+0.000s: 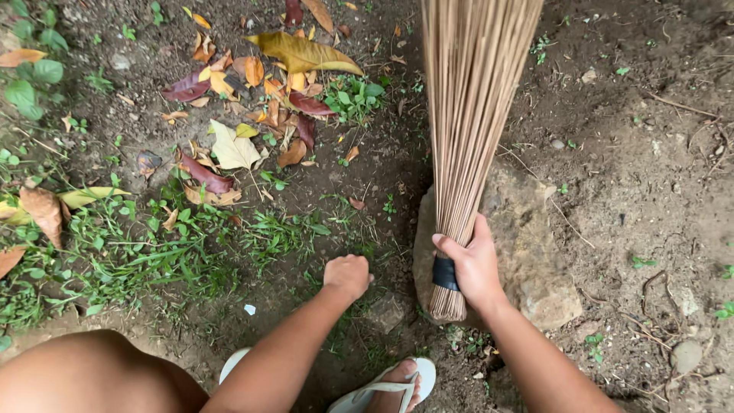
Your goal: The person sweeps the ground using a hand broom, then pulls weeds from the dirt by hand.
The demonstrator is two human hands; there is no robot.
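Ground: bare brown soil (pixel 634 176) covers the right and centre of the view and carries almost no litter. On that evidence, this side appears already swept. A patch of grass (pixel 153 252) lies at lower left, with a few leaves caught in it.

Leaf litter: a loose heap of fallen leaves (pixel 260 99), yellow, orange and dark red, lies at upper left, well apart from the hands. It is gathered rather than scattered, but not removed. Judgement: the work is partly done; the heap and the strays in the grass remain.

Stone: a flat pale rock (pixel 527 252) sits half buried beneath the broom's bound end.

Broom: the stick broom (pixel 466 115) stands nearly upright at centre right, bristles fanning toward the top edge, a black band near its lower end.

Hands: the right hand (pixel 475 268) has its grip wrapped tight around the broom at the black band. The left hand (pixel 348 277) is balled into a fist, holding nothing visible, above the soil left of the broom.

Footwear: one white sandal (pixel 394 386) shows at the bottom edge.

Not verifiable: the bristle tips are cut off by the top edge, so contact with the ground cannot be confirmed. The heap's full extent also runs out of frame. A small white scrap (pixel 250 309) near the left forearm cannot be identified.
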